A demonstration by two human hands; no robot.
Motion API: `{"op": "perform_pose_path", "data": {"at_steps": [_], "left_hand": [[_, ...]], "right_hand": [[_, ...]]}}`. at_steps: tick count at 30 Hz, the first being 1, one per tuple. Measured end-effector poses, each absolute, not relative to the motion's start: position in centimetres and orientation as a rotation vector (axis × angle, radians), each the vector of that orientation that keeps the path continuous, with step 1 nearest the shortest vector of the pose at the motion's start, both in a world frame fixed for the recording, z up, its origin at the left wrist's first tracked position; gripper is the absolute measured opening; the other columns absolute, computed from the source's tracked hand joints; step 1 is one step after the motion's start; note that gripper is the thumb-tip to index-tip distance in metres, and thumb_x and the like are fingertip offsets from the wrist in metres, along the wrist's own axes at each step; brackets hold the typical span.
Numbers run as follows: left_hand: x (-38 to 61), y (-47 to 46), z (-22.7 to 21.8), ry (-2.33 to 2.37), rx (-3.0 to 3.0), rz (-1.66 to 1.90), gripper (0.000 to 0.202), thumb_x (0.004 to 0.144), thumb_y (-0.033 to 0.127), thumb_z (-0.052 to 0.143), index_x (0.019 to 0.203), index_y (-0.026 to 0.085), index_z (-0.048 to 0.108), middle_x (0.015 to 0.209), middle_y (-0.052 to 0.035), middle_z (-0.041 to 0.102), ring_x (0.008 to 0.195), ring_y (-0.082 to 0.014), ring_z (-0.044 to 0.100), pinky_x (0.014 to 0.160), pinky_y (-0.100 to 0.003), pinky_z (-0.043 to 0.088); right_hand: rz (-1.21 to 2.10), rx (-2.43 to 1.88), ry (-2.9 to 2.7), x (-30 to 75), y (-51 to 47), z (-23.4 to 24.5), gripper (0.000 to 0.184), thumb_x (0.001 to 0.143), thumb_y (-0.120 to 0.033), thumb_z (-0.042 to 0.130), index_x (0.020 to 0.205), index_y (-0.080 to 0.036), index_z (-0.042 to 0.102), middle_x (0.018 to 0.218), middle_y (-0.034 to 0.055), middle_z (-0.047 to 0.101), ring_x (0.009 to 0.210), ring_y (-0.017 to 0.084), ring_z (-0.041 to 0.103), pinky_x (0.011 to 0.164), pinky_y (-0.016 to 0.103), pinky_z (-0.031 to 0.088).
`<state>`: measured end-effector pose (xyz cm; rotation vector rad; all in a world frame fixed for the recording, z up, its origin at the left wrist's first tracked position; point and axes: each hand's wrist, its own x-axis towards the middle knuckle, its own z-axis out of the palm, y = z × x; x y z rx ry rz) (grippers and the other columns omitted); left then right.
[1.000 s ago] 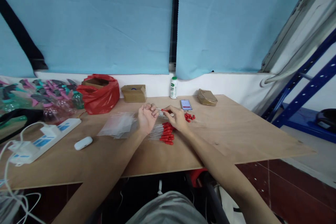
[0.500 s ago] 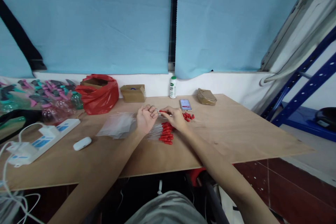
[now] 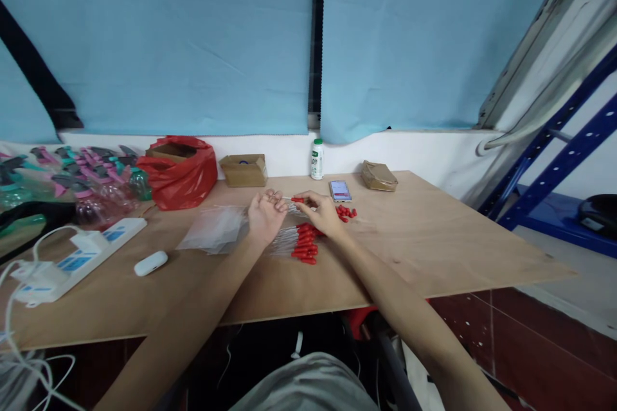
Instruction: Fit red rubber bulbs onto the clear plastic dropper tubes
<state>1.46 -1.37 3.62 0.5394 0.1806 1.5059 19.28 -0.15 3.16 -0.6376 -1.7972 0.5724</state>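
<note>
Left forearm [image 3: 212,295] and right forearm [image 3: 400,295] extended forward, converging. Left hand [image 3: 265,217] was palm up, fingers [image 3: 278,202] curled; right hand [image 3: 322,210] showed its back, thumb and forefinger apparently pinched.

Far left of the table [image 3: 457,250] I get spray bottles [image 3: 91,189], then a red plastic bag [image 3: 187,176], then an open cardboard box [image 3: 245,174] – near the wall [image 3: 289,157]. I also see a green-capped white bottle [image 3: 317,162], lit phone [image 3: 340,191], brown package [image 3: 379,177]. Front left: plugged-in power strip [image 3: 116,234], small white case [image 3: 151,263]. Right – blue rack [image 3: 566,131].
</note>
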Motion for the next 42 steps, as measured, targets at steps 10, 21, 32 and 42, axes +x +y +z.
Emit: {"op": "perform_pose_path", "data": {"at_steps": [10, 21, 32, 42], "left_hand": [[1.4, -1.8, 4.0, 0.124, 0.539, 1.506, 0.032, 0.099, 0.036, 0.041, 0.072, 0.02, 0.038, 0.072, -0.0012, 0.04, 0.058, -0.0138, 0.041, 0.058, -0.028, 0.04], [1.7, -1.8, 3.7, 0.091, 0.581, 1.516, 0.032, 0.1, 0.037, 0.04, 0.073, 0.02, 0.036, 0.07, -0.0003, 0.039, 0.057, -0.0131, 0.038, 0.056, -0.027, 0.039], [2.1, -2.3, 4.2, 0.078, 0.558, 1.499, 0.031, 0.101, 0.036, 0.038, 0.074, 0.02, 0.038, 0.071, -0.0005, 0.039, 0.057, -0.0125, 0.038, 0.056, -0.027, 0.038], [1.7, -2.3, 4.4, 0.116, 0.548, 1.491, 0.036, 0.104, 0.039, 0.032, 0.075, 0.019, 0.039, 0.073, -0.0011, 0.041, 0.057, -0.0128, 0.04, 0.056, -0.027, 0.039]], "right_hand": [[1.129, -0.551, -1.543, 18.2, 0.0, 2.9, 0.039, 0.08, -0.051, 0.078, 0.102, -0.019, 0.071, 0.076, 0.0031, 0.073, 0.072, 0.019, 0.071, 0.073, 0.033, 0.061], [1.193, -0.534, -1.475, 18.0, 0.5, 2.3, 0.04, 0.071, -0.05, 0.085, 0.089, -0.018, 0.07, 0.076, 0.0039, 0.074, 0.069, 0.019, 0.071, 0.073, 0.034, 0.063], [1.191, -0.489, -1.478, 18.1, -0.1, 3.2, 0.039, 0.072, -0.049, 0.085, 0.088, -0.017, 0.071, 0.075, 0.0043, 0.075, 0.069, 0.019, 0.071, 0.074, 0.034, 0.062], [0.842, -0.565, -1.673, 18.9, 0.4, 2.3, 0.036, 0.083, -0.044, 0.076, 0.107, -0.018, 0.072, 0.089, 0.006, 0.077, 0.076, 0.02, 0.073, 0.076, 0.032, 0.06]]}}
